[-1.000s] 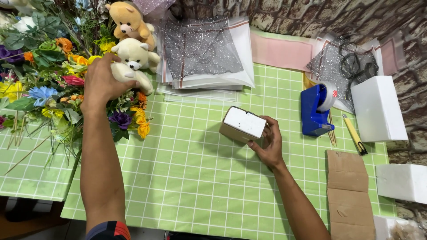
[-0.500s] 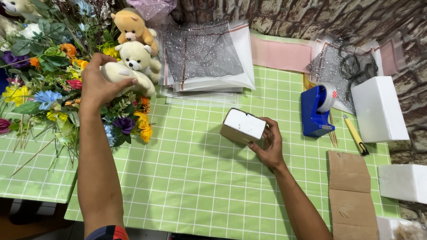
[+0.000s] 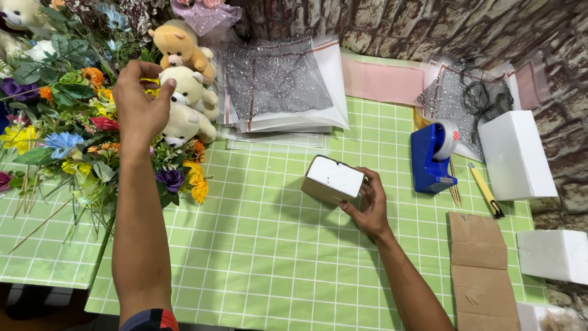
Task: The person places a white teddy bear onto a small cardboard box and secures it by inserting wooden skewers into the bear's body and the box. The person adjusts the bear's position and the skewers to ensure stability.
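My left hand (image 3: 138, 104) reaches over a heap of artificial flowers (image 3: 67, 129) at the left. Its fingertips pinch a small yellow flower (image 3: 148, 84) right beside a cream teddy bear (image 3: 187, 104), seen from the back of the hand. An orange-tan teddy bear (image 3: 177, 46) sits just behind the cream one. My right hand (image 3: 367, 205) grips the near right end of a small cardboard box (image 3: 334, 181) with a white foam block in it. The box rests tilted on the green checked tablecloth (image 3: 263, 257).
Glittery mesh sheets (image 3: 275, 79) lie at the back centre. To the right are a blue tape dispenser (image 3: 432, 156), black scissors (image 3: 484, 98), a yellow cutter (image 3: 487, 191), two white foam blocks (image 3: 514, 153) (image 3: 551, 254) and a folded cardboard strip (image 3: 481, 270). A brick wall (image 3: 429, 24) runs behind.
My left hand has come off the cream bear's body and moved up and left to the yellow flower. The right hand and the box have stayed in place.
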